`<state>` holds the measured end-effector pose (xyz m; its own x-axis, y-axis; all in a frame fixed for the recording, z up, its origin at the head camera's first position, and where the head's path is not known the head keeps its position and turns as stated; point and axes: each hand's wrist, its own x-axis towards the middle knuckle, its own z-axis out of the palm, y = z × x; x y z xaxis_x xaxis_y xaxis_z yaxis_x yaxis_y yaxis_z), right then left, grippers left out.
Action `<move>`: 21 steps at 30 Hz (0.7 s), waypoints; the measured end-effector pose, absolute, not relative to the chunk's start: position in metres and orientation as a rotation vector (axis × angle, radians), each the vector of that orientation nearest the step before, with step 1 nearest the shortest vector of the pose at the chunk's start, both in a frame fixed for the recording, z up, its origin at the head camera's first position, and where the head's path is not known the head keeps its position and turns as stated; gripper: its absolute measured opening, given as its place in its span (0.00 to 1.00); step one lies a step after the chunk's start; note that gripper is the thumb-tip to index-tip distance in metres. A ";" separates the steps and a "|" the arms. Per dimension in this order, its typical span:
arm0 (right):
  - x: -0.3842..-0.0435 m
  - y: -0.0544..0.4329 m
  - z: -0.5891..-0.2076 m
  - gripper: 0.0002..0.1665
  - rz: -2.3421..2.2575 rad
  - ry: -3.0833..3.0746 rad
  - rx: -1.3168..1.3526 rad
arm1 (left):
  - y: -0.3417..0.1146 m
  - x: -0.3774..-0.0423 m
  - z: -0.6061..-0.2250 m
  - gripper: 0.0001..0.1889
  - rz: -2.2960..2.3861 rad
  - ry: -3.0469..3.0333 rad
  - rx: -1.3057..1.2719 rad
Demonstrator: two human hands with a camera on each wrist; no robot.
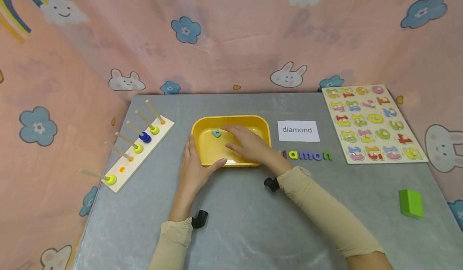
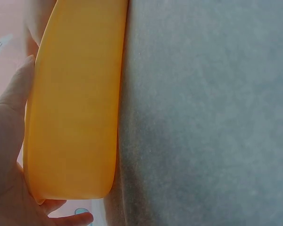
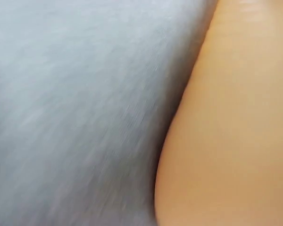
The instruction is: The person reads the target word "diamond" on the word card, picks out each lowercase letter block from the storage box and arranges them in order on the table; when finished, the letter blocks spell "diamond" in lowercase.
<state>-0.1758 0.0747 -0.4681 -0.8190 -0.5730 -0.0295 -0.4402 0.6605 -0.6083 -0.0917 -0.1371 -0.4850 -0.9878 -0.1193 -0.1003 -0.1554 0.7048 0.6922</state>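
A yellow tray stands on the grey table. My left hand holds its near left corner, with the fingers along the left wall and the thumb at the front rim. In the left wrist view, that hand lies against the tray's wall. Inside the tray is a small teal letter piece, shaped like a D. My right hand reaches over the tray from the right, its fingers extended near the teal piece, nothing visible between them. The right wrist view is blurred and shows mostly the tray's wall.
A white card reading "diamond" lies right of the tray. Below it runs a row of coloured letters, its left end partly behind my right wrist. A peg board stands left, a letter puzzle board right, a green block near right.
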 end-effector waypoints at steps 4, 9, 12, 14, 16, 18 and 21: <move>-0.184 0.063 -0.477 0.43 -0.761 2.604 -0.886 | -0.137 -0.091 -0.485 0.72 1.166 2.871 -0.212; -0.188 0.053 -0.485 0.45 -0.605 2.609 -0.917 | -0.137 -0.091 -0.484 0.72 1.159 2.867 -0.214; -0.189 0.050 -0.485 0.41 -0.573 2.626 -0.907 | -0.137 -0.091 -0.484 0.72 1.157 2.865 -0.217; -0.189 0.049 -0.484 0.35 -0.612 2.657 -0.903 | -0.137 -0.091 -0.484 0.72 1.159 2.863 -0.218; -0.189 0.048 -0.483 0.28 -0.658 2.692 -0.899 | -0.137 -0.091 -0.484 0.72 1.161 2.867 -0.216; -0.189 0.049 -0.483 0.18 -0.710 2.738 -0.911 | -0.137 -0.091 -0.485 0.73 1.168 2.869 -0.216; -0.187 0.049 -0.482 0.11 -0.744 2.764 -0.898 | -0.137 -0.091 -0.485 0.73 1.177 2.872 -0.214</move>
